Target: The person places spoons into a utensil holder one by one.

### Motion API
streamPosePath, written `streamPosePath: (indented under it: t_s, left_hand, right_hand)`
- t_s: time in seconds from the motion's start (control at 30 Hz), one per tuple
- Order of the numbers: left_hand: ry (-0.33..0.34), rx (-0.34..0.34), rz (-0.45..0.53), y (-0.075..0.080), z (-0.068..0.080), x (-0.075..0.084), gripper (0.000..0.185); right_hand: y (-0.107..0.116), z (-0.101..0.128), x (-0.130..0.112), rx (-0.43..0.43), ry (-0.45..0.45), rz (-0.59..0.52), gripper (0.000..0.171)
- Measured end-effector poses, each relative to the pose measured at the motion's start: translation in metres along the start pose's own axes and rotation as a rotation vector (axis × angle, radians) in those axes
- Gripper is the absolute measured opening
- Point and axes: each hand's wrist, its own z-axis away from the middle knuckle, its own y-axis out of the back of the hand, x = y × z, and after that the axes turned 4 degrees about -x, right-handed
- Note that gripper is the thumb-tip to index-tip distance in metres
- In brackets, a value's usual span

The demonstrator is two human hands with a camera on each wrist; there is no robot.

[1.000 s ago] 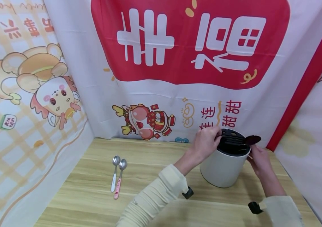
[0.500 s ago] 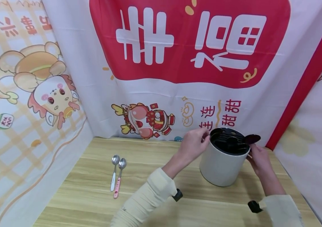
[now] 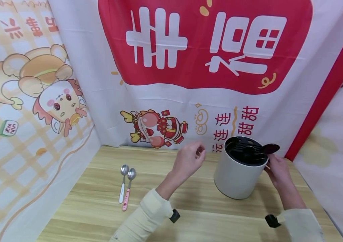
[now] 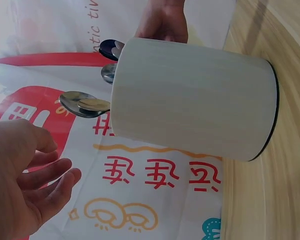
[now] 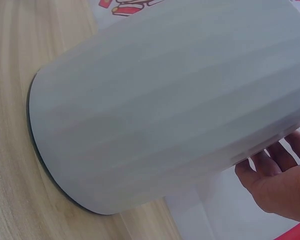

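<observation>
Head view, centre of frame: left hand (image 3: 188, 159) drawn back from the rim of the white utensil holder (image 3: 238, 178), where seen a second ago, now raised clear of it over the wooden table (image 3: 99, 201), fingers loosely curled and holding nothing. Right hand (image 3: 275, 169) unchanged at the holder's far side, right of centre, fingers against the wall just under the rim. Holder upright at right centre, as before.

Left wrist view: same empty left hand (image 4: 20, 175) at lower left, fingers (image 4: 52, 172) relaxed and spread; metal spoon bowls (image 4: 85, 104) poking from the holder's (image 4: 195, 100) mouth, detail lost from above. Right wrist view: holder's ribbed wall (image 5: 165, 100) filling the frame, fingertips (image 5: 277, 157) laid on it at lower right.

Inside the holder, a black slotted insert (image 3: 245, 153) with dark utensils, one dark spoon (image 3: 269, 148) jutting over the right rim. Lower left of head view: two spoons (image 3: 126, 188) side by side on the table, well apart from both hands.
</observation>
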Motion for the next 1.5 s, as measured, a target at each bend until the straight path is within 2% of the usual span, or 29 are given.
streamPosePath:
  t_s: [0.23,0.53,0.8,1.03,1.3,1.5]
  left_hand:
    - [0.073,-0.015,0.01,0.008,0.017,-0.014,0.005]
    - [0.166,-0.011,0.01,0.019,0.04,-0.048,0.004]
    - [0.301,-0.042,0.013,0.026,0.064,-0.075,0.005]
    - [0.383,-0.052,-0.03,0.031,0.09,-0.103,0.008]
    - [0.43,-0.036,-0.067,0.038,0.118,-0.138,0.011]
    - [0.48,-0.043,-0.151,0.043,0.135,-0.16,0.016]
  right_hand:
    - [0.0,0.0,0.001,-0.023,0.025,-0.011,0.031]
    - [0.001,-0.003,0.0,-0.044,0.049,-0.011,0.031]
    - [0.001,-0.002,-0.001,-0.026,0.015,0.002,0.03]
    - [0.002,-0.002,-0.001,-0.012,-0.003,-0.003,0.03]
    - [0.002,-0.003,0.0,-0.039,0.017,-0.017,0.03]
    - [0.003,-0.004,0.001,-0.056,0.031,-0.04,0.029]
